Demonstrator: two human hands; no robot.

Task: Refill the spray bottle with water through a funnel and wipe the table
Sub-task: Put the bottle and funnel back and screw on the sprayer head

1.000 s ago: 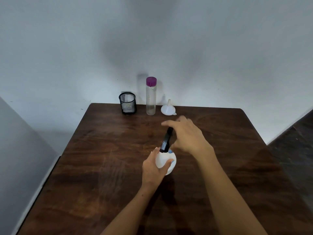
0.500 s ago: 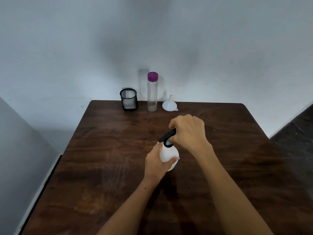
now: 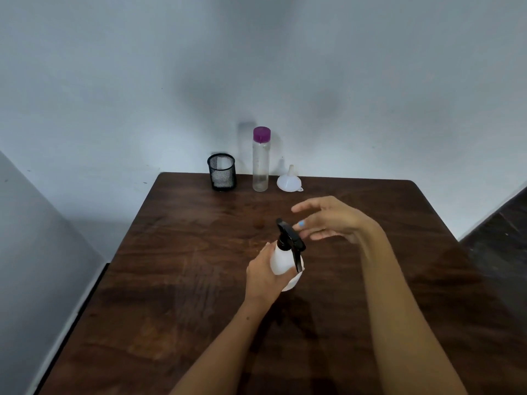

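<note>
The white spray bottle (image 3: 281, 259) is being held near the middle of the dark wooden counter (image 3: 176, 280) by the left hand (image 3: 266, 276), whose fingers and thumb are being wrapped round its rounded body from the left side. Whether the bottle's base is being rested on the counter cannot be told, since it is being hidden by the hand. Its black trigger head (image 3: 291, 240) is being kept on top of the neck, with the lever pointing down toward the person. The right hand (image 3: 332, 220) is being held just beside that head, slightly blurred, with fingers spread and loosely extended and nothing being gripped (a blue-painted nail is being shown close to the trigger head). Along the far edge of the counter, against the pale wall, three things are being kept in a row: a black mesh cup (image 3: 222, 172), a tall clear water bottle (image 3: 260, 161) with a purple cap, and a white funnel (image 3: 289, 181) being stood wide end down.
</note>
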